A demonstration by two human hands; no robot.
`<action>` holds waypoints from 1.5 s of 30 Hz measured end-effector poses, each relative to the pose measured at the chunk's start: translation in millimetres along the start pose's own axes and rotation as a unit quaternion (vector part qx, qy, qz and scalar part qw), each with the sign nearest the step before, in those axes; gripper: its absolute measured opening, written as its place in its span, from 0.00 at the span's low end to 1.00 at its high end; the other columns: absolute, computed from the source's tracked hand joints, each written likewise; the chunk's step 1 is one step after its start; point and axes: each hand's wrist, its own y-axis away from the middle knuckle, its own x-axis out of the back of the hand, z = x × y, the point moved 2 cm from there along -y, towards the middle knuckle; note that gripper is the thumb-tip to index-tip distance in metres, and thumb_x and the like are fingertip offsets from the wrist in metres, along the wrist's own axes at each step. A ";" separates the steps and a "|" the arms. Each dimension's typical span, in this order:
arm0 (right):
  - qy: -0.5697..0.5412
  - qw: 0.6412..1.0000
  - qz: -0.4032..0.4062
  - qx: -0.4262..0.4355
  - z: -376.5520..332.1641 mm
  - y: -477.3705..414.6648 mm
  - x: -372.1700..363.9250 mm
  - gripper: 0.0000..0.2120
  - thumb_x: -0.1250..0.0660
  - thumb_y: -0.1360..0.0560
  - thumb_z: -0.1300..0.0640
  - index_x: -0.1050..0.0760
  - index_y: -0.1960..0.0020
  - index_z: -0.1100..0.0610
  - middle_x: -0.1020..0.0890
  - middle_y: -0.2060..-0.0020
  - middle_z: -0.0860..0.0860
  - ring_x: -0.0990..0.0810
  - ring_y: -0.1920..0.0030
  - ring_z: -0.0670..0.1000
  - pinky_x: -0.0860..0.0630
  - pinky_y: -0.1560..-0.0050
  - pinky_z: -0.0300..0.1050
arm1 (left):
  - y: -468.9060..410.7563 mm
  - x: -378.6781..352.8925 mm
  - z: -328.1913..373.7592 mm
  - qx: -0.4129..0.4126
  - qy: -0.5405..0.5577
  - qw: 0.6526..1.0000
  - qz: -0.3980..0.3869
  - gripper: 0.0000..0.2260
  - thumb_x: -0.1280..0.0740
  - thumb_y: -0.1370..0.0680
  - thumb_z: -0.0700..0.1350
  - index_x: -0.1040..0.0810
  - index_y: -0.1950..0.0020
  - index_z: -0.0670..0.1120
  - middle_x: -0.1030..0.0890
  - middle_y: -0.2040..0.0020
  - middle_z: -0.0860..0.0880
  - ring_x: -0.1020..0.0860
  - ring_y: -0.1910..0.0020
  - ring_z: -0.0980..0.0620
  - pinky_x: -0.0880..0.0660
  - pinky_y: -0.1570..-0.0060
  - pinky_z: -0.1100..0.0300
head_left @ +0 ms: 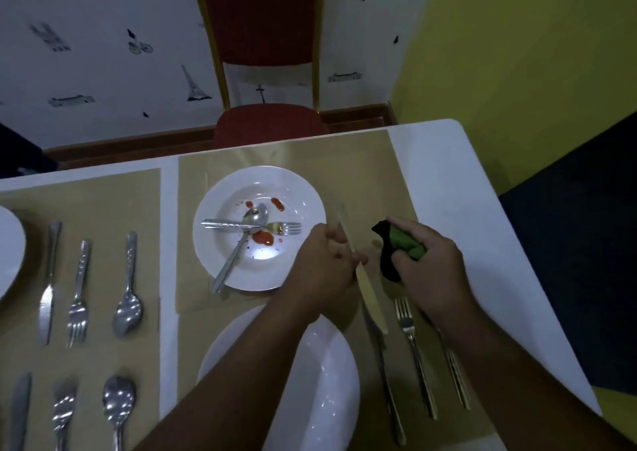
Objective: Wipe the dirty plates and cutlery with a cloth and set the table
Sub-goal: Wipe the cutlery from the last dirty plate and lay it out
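Note:
A white dirty plate (220, 244) with red sauce smears sits on a tan placemat (362, 175). A spoon (238, 247) and a fork (248, 226) lie crossed on it. My left hand (327, 264) grips a table knife (370, 299) by its middle, just right of the plate, blade pointing toward me. My right hand (431, 261) is closed on a bunched green and black cloth (400, 244), a little to the right of the knife. A clean white plate (331, 381) lies nearer to me, partly under my left forearm.
A knife (386, 375), a fork (413, 347) and another handle (455, 375) lie right of the near plate. The left placemat (100, 206) holds two rows of knife, fork and spoon, with a plate rim (10, 244) at far left. A red chair (265, 119) faces the table's far edge.

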 end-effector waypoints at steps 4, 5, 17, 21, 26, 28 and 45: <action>-0.009 0.999 -0.029 -0.017 21.3 -12.3 1.7 0.26 0.34 0.30 0.68 0.23 0.38 0.46 0.20 0.42 0.45 0.23 0.43 0.45 0.24 0.39 0.47 | -35.9 -22.2 -7.2 -0.017 -0.041 0.999 0.022 0.12 0.29 0.23 0.41 0.23 0.41 0.43 0.15 0.50 0.45 0.15 0.50 0.47 0.18 0.47 0.44; -0.014 0.999 -0.037 -0.017 23.8 -18.0 1.2 0.25 0.34 0.30 0.67 0.22 0.38 0.46 0.20 0.43 0.45 0.23 0.43 0.45 0.24 0.40 0.46 | -46.7 -26.0 -4.9 -0.022 -0.055 0.997 0.039 0.09 0.30 0.23 0.41 0.20 0.43 0.42 0.15 0.53 0.45 0.15 0.52 0.47 0.18 0.48 0.43; 0.128 0.986 -0.075 0.079 58.1 -68.5 -17.7 0.27 0.37 0.28 0.68 0.30 0.31 0.53 0.26 0.37 0.53 0.29 0.36 0.52 0.34 0.37 0.40 | -94.7 -42.9 8.7 -0.056 -0.248 0.957 0.140 0.12 0.32 0.20 0.42 0.24 0.37 0.41 0.18 0.44 0.44 0.24 0.53 0.51 0.31 0.55 0.62; 0.194 0.971 -0.076 0.122 63.3 -64.4 -23.2 0.26 0.35 0.26 0.61 0.33 0.29 0.56 0.29 0.34 0.54 0.35 0.34 0.55 0.34 0.35 0.48 | -87.4 -41.9 -4.6 -0.142 -0.344 0.916 0.148 0.15 0.31 0.21 0.45 0.23 0.36 0.43 0.20 0.41 0.44 0.22 0.46 0.49 0.33 0.50 0.64; 0.215 0.960 -0.103 0.146 61.8 -56.1 -26.0 0.28 0.36 0.24 0.55 0.39 0.26 0.54 0.34 0.29 0.52 0.36 0.30 0.52 0.32 0.33 0.50 | -78.9 -36.7 -42.0 -0.273 -0.503 0.818 0.057 0.26 0.36 0.20 0.53 0.34 0.23 0.46 0.32 0.24 0.45 0.36 0.25 0.45 0.36 0.26 0.48; 0.233 0.954 -0.100 0.157 59.3 -53.7 -28.1 0.28 0.36 0.24 0.56 0.40 0.26 0.55 0.35 0.28 0.52 0.36 0.30 0.53 0.32 0.33 0.48 | -73.9 -34.6 -48.5 -0.265 -0.533 0.802 0.046 0.29 0.41 0.18 0.55 0.41 0.20 0.46 0.40 0.19 0.46 0.44 0.20 0.45 0.47 0.24 0.49; 0.289 0.939 -0.089 0.166 56.0 -50.3 -39.7 0.30 0.33 0.27 0.65 0.37 0.27 0.57 0.35 0.27 0.54 0.37 0.28 0.55 0.35 0.33 0.48 | -71.2 -35.4 -55.8 -0.211 -0.521 0.825 0.051 0.28 0.52 0.15 0.55 0.52 0.18 0.45 0.51 0.17 0.47 0.55 0.19 0.47 0.56 0.22 0.49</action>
